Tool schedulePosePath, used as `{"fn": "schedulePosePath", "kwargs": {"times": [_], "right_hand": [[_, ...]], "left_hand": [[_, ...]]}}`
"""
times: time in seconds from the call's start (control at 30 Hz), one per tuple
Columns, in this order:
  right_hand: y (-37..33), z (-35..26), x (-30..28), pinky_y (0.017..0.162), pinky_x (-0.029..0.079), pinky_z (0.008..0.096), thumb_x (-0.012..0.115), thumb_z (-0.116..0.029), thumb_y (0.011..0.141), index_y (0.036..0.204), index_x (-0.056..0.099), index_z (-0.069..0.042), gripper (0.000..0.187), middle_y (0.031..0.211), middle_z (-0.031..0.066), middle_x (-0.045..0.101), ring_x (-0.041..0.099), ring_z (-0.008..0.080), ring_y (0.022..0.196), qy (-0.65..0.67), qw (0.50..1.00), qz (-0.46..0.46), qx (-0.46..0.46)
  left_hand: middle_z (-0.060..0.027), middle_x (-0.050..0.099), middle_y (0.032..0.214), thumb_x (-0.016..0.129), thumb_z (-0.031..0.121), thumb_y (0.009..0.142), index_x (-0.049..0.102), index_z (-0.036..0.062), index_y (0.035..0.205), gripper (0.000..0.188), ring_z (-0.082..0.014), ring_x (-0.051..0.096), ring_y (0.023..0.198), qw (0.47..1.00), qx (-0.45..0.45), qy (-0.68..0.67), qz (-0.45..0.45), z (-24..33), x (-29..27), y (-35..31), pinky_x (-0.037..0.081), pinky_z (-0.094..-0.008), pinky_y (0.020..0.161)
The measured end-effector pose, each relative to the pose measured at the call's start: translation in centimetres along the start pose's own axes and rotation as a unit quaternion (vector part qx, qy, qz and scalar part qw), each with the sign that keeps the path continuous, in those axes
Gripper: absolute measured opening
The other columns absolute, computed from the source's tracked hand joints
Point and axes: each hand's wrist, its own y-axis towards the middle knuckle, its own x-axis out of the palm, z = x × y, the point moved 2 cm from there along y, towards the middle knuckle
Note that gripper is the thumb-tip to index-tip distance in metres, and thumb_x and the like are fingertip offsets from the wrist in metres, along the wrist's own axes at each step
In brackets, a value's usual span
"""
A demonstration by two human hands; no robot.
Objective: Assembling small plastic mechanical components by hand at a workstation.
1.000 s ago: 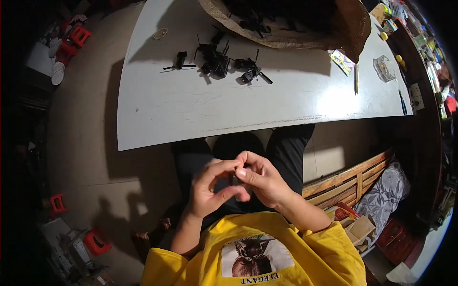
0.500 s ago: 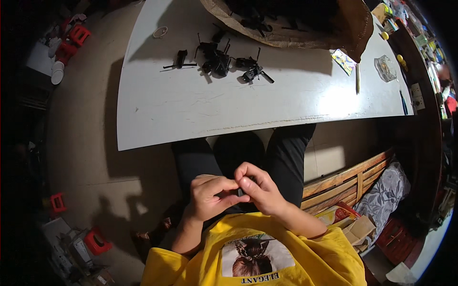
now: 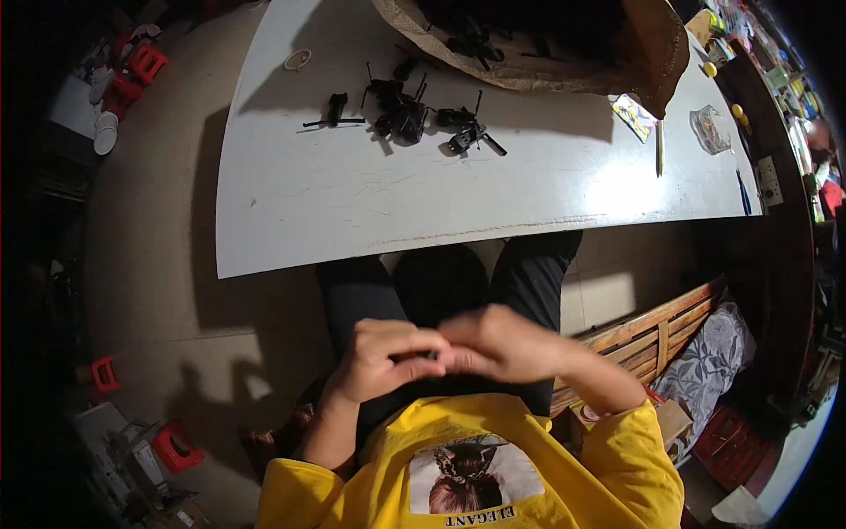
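Above my lap, both hands meet at the fingertips. My left hand [image 3: 392, 354] is closed in a pinch around something small and dark, mostly hidden by the fingers. My right hand [image 3: 502, 346] is smeared by motion, its fingers against the left fingertips; whether it grips anything does not show. On the white table [image 3: 308, 203] beyond my knees lie several black plastic parts with thin rods: a small one [image 3: 337, 110] at the left, a clump [image 3: 401, 110] in the middle and another [image 3: 471, 128] to its right.
A brown woven sack [image 3: 538, 84] with more black parts lies open at the table's far side. To its right are a glass ashtray [image 3: 710, 130], a colourful packet [image 3: 633, 116] and a pen-like stick [image 3: 659, 150]. A wooden bench [image 3: 639, 344] stands at my right, red stools [image 3: 178, 445] at left.
My right forearm has swung outward and up, with its elbow farther right, and the right hand has turned flatter over the left fingertips. The left hand has hardly moved.
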Motion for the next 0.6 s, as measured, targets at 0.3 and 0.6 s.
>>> {"fn": "schedulePosePath", "kwargs": {"times": [0.3, 0.6], "right_hand": [[9.2, 3.7, -12.3, 0.077, 0.047, 0.0389, 0.062, -0.012, 0.074, 0.098, 0.06, -0.007, 0.024, 0.108, 0.0138, 0.051, 0.051, 0.0318, 0.098, -0.491, 0.743, 0.452, 0.051], [8.9, 3.7, -14.9, 0.086, 0.041, 0.0358, 0.062, -0.015, 0.075, 0.09, 0.063, -0.001, 0.021, 0.115, 0.0135, 0.051, 0.047, 0.0284, 0.104, -0.573, 0.692, 0.421, 0.122]], "left_hand": [[-0.0012, 0.046, 0.064, 0.047, 0.023, 0.081, 0.049, 0.0024, 0.07, 0.023, -0.0054, 0.037, 0.052, 0.968, -0.161, -0.093, 0.171, -0.2, -0.4, -1.0, 0.028, -0.019, 0.047], [-0.0036, 0.043, 0.065, 0.042, 0.021, 0.093, 0.044, 0.0037, 0.075, 0.025, -0.0083, 0.037, 0.048, 0.929, -0.149, -0.271, 0.202, -1.5, 0.3, -1.6, 0.037, -0.0213, 0.048]]}}
